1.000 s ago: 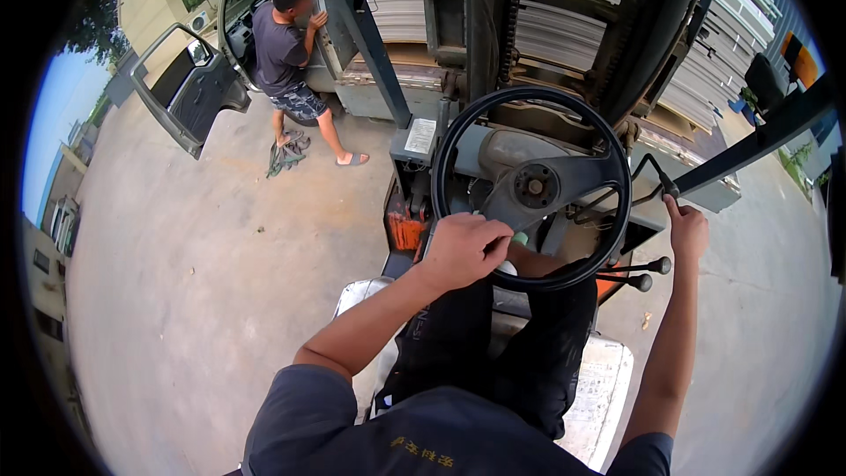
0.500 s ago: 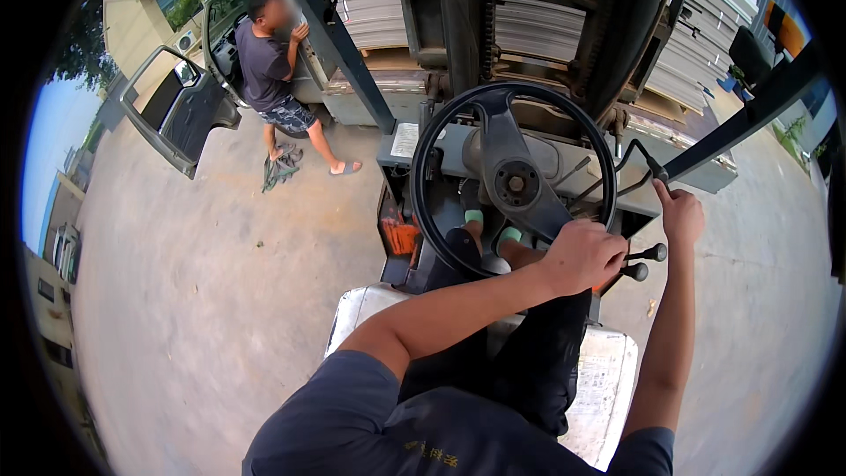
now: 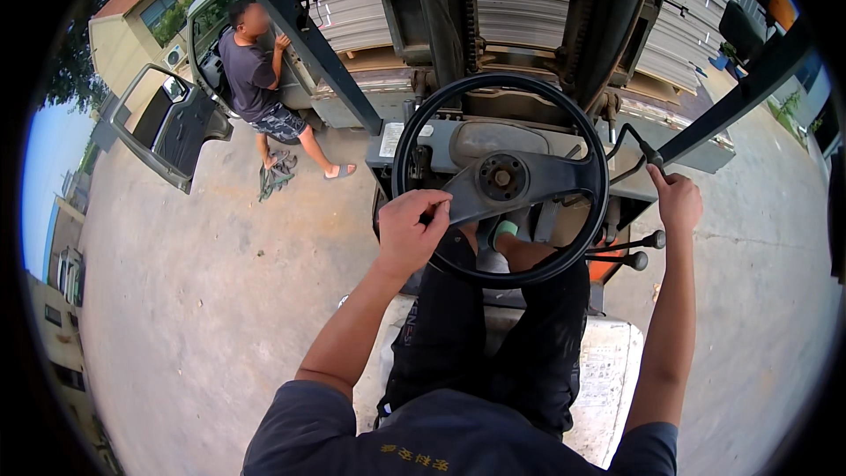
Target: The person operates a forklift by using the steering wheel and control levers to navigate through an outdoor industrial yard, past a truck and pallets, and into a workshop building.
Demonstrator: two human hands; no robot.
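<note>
I sit at the black steering wheel (image 3: 504,278) of a forklift. My left hand (image 3: 408,229) is closed at the wheel's lower left, where a spoke meets the rim; its fingers hide whether it grips the rim or a knob there. Forward on the right, my right hand (image 3: 679,201) is wrapped round a bent black lever (image 3: 653,157) beside the dashboard. Two shorter levers with round black knobs (image 3: 636,261) stick out right of the wheel, untouched. My feet and the pedals show partly through the wheel.
Ahead rises the dark mast (image 3: 445,13), in front of stacked grey panels (image 3: 520,22) on a truck bed. At the left, a person (image 3: 251,70) stands by the truck's open door (image 3: 167,128). Slanted posts (image 3: 295,35) frame both sides. Concrete ground (image 3: 220,300) surrounds the forklift.
The steering wheel has turned clockwise, and my left hand has travelled with it from the lower right to the lower left. My right hand stays on the bent lever. The view has shifted slightly.
</note>
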